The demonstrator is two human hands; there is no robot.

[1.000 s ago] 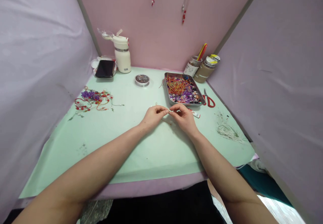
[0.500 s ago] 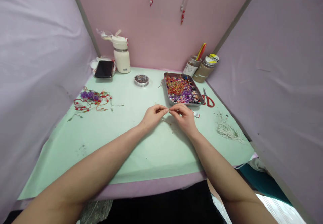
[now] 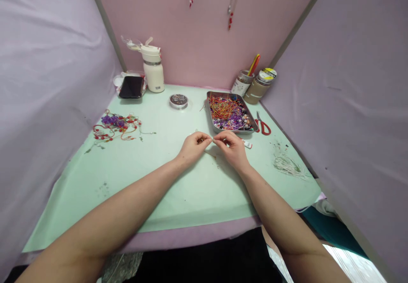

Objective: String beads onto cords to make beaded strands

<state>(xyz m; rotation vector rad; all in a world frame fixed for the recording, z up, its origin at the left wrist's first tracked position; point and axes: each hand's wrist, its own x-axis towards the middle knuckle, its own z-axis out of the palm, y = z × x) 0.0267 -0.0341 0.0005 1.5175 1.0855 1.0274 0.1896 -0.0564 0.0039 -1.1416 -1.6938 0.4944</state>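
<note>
Over the middle of the table, my left hand (image 3: 193, 146) and my right hand (image 3: 232, 146) meet fingertip to fingertip, each closed in a pinch. A thin pale cord (image 3: 210, 154) shows below the fingers, and a small loop of it sticks up behind the left hand. The bit between the fingertips is tiny and mostly hidden. Just behind my right hand stands a metal tray (image 3: 234, 131) of beads and tangled red and yellow cords. A small white-and-red item (image 3: 247, 144) lies partly covered by that hand.
Red-handled scissors (image 3: 264, 127) lie right of the tray, a white thread bundle (image 3: 288, 165) nearer. Two jars (image 3: 240, 86) stand behind. On the left are beaded strings (image 3: 116, 125), a phone (image 3: 131, 87) and a cream bottle (image 3: 154, 74). A round spool (image 3: 179, 100) sits mid-back.
Both hands stay in nearly the same place. The fingertips shift very slightly, with a small glint now between them.
</note>
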